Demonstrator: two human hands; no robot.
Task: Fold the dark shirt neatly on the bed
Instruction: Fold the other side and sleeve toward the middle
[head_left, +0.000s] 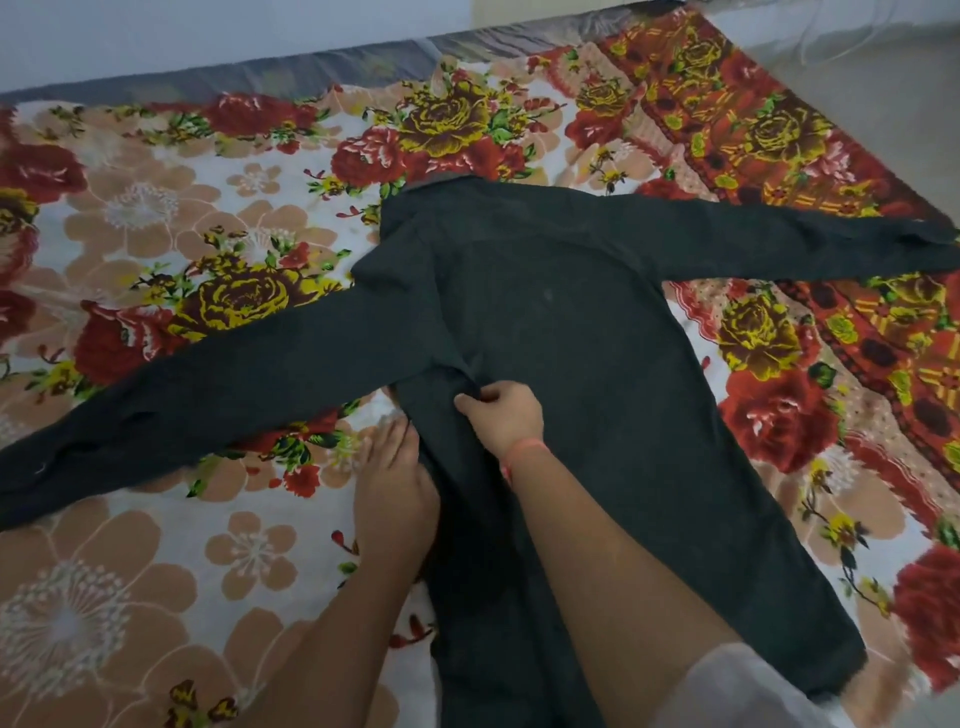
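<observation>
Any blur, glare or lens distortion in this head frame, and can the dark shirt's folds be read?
Head view: dim, flat light, no glare; soft overall; wide-angle bending curves the bed edge; the dark shirt reads nearly uniform, with creases faint except near the right hand.

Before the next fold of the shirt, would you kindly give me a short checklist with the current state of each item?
1. Shirt lying flat on the bed: ok.
2. Left sleeve spread out: ok.
3. Right sleeve spread out: ok.
4. Right hand pinching fabric near the left armpit: ok.
5. Left hand on the shirt's left edge: ok.
6. Shirt fully buttoned underneath: cannot tell.
</observation>
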